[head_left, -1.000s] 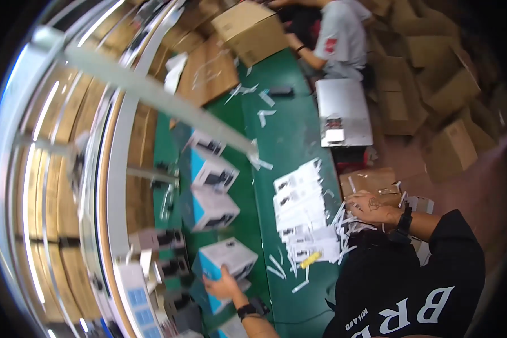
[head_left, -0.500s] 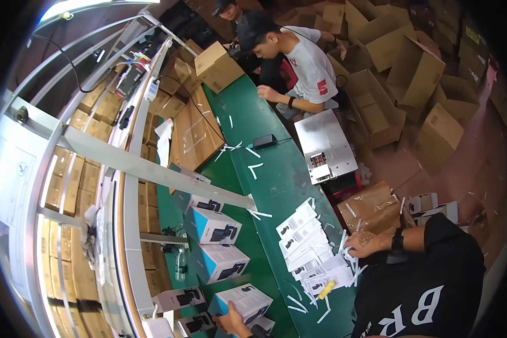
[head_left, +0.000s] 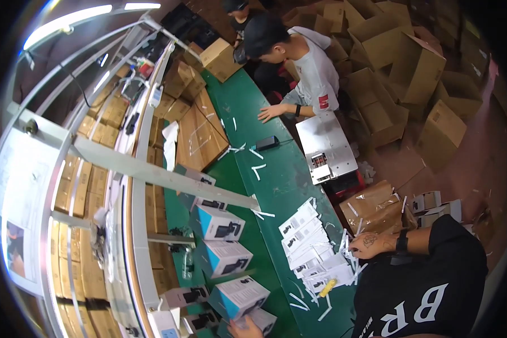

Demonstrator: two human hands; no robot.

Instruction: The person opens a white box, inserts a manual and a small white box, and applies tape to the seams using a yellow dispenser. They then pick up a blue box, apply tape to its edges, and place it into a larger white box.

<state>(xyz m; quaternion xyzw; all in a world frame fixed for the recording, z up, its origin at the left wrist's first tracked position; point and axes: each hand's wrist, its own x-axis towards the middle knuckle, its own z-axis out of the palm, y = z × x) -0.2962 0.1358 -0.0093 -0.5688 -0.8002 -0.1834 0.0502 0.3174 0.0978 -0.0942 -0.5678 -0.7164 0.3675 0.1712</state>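
At the lower edge my left hand (head_left: 247, 328), partly cut off, has its fingers closed against the lower front of a white-and-blue carton (head_left: 243, 294) with a dark device printed on it. Another such carton (head_left: 265, 322) lies just below and behind the hand. On the right, my right hand (head_left: 370, 245), tattooed on the back and with a black watch at the wrist, rests with bent fingers among white paper strips (head_left: 345, 243). What its fingertips hold, if anything, is hidden. Beside it, overlapping white printed leaflets (head_left: 301, 236) are spread out, with a yellow cutter-like object (head_left: 328, 287) near them.
More printed cartons (head_left: 219, 225) line the green table (head_left: 276, 169) under a metal rack bar (head_left: 169, 172). A metal machine (head_left: 327, 147) stands at the table's right edge. Across from me a co-worker (head_left: 315, 73) leans over the table. Open cardboard boxes (head_left: 377, 107) fill the floor behind.
My left hand has slid right and down along the carton, which now shows more of its blue side. My right hand stays put. The co-worker's hand has come down flat on the table.
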